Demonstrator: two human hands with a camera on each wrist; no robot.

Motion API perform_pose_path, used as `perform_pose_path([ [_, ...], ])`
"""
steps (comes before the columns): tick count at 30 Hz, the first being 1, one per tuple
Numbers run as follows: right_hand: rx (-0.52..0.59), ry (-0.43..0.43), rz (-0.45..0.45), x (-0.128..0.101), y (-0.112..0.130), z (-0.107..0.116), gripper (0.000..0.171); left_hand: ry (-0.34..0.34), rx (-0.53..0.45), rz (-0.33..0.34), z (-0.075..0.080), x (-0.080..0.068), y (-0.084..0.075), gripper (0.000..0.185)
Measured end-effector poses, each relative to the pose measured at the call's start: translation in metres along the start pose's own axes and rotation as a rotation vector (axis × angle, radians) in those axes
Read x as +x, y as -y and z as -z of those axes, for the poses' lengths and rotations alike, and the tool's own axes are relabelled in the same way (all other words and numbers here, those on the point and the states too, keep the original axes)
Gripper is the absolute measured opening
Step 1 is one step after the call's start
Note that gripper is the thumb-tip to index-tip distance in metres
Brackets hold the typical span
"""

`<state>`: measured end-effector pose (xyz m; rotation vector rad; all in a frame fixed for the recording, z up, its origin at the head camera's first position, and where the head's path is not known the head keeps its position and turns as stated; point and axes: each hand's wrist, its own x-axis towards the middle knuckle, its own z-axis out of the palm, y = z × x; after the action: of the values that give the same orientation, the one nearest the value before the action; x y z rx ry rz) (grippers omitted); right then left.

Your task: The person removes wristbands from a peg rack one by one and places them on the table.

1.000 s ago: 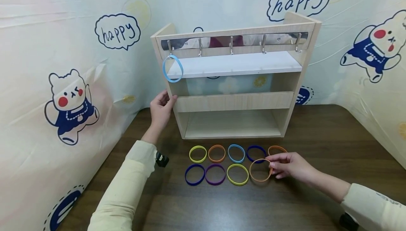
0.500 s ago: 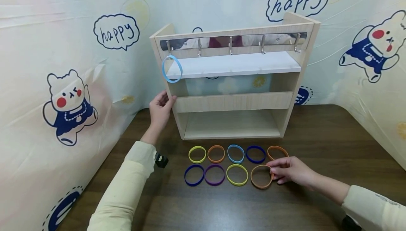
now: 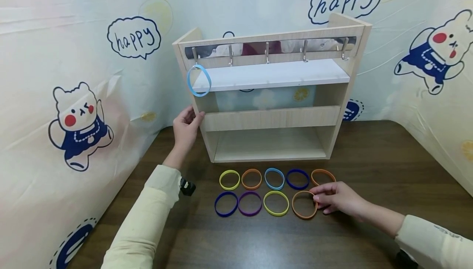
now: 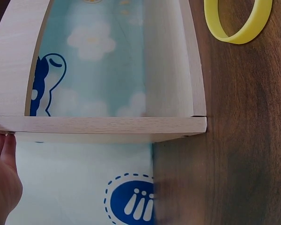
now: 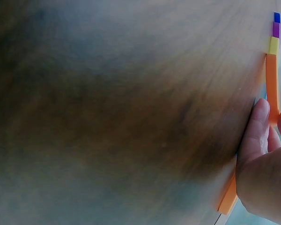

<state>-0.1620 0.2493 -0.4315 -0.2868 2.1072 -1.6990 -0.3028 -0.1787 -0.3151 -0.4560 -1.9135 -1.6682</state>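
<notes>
At the front right of the wristbands, my right hand [image 3: 341,199] pinches the right edge of an orange wristband [image 3: 304,218]. In the right wrist view this orange wristband [image 5: 271,84] stands between thumb and fingers, low over the table. My left hand [image 3: 186,129] holds the left side panel of a pale wooden shelf unit [image 3: 271,120], with the thumb on the front edge. Only the fingers at the panel [image 4: 107,124] show in the left wrist view. A light blue wristband [image 3: 189,83] hangs from the leftmost metal hook [image 3: 194,54].
Two rows of wristbands lie before the shelf. The back row includes a yellow wristband [image 3: 221,181], a light blue wristband [image 3: 267,175] and another orange wristband [image 3: 322,171]. A purple wristband [image 3: 240,205] lies in front. Several hooks line the metal strip [image 3: 286,47]. Printed cloth [image 3: 148,80] surrounds the table [image 3: 236,248].
My right hand has lowered the orange wristband and brought it slightly toward me, down to the front row. The left hand stays at the shelf's side.
</notes>
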Motion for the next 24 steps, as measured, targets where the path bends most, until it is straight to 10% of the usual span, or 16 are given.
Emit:
perform_pose_path([
  [24, -0.068, -0.072, -0.005, -0.0005, 0.0014, -0.0062, 0.038, -0.003, -0.018, 0.011, 0.0000, 0.0004, 0.0007, 0.035],
])
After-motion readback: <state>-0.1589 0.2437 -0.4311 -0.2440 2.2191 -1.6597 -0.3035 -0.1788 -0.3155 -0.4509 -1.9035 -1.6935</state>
